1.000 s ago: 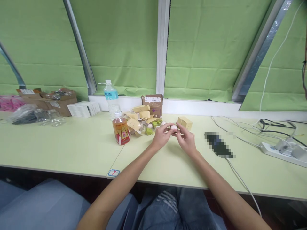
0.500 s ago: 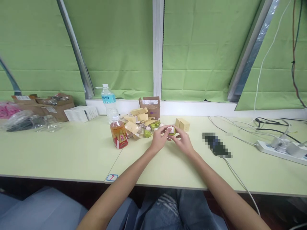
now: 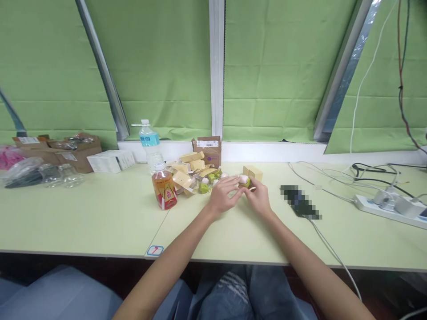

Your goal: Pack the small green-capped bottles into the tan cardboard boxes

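Note:
A small green and pale pink object (image 3: 245,181) is between my hands, above the table. My right hand (image 3: 258,196) has its fingers closed round the object's right side and underside. On the other side, my left hand (image 3: 224,195) reaches to the object with its fingers stretched out, the fingertips at its left edge. Behind my left hand lie similar green and pink pieces (image 3: 204,186) beside a pile of yellow cardboard pieces (image 3: 183,178). A closed yellow box (image 3: 252,172) stands just behind my right hand.
An orange drink bottle (image 3: 164,186) and a water bottle (image 3: 150,144) stand left of the pile, a brown box (image 3: 207,151) behind it. To the right are a blurred-out phone (image 3: 301,202), cables and a power strip (image 3: 376,206). White boxes (image 3: 110,161) are at the left.
My left hand's fingers have straightened and spread from their curled grip on the object. The object has shifted slightly right with my right hand. The view has moved a little.

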A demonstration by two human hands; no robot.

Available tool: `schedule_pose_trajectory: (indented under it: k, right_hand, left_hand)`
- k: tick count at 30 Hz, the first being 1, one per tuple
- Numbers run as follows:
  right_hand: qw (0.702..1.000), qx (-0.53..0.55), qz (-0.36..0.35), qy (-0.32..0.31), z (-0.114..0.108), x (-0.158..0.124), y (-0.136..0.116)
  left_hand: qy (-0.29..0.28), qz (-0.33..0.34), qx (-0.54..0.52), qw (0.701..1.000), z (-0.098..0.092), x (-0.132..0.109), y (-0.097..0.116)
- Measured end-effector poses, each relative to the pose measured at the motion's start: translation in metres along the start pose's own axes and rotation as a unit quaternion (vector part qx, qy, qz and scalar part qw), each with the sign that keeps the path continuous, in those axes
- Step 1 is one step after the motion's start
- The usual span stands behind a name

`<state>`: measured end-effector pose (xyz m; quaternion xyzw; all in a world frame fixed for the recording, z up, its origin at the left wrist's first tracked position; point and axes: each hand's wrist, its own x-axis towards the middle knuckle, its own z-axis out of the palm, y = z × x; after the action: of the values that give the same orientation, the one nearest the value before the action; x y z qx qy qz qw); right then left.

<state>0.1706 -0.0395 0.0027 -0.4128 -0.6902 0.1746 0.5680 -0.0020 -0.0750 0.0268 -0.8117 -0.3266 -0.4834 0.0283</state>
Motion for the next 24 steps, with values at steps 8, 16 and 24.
schedule_pose_trajectory:
  k: [8, 16, 24]
  right_hand:
    - [0.998, -0.036, 0.025, 0.048, -0.012, 0.006, 0.011]
    - [0.999, 0.004, 0.039, 0.012, -0.004, 0.01, 0.024]
    - [0.996, -0.03, 0.0, -0.08, 0.0, 0.007, 0.025]
  left_hand:
    - [0.014, -0.051, 0.122, 0.991, -0.003, 0.0, -0.005]
    - [-0.115, -0.222, 0.185, 0.95, -0.002, -0.005, -0.023]
    - [-0.112, -0.263, 0.14, 0.948, 0.011, -0.008, -0.035]
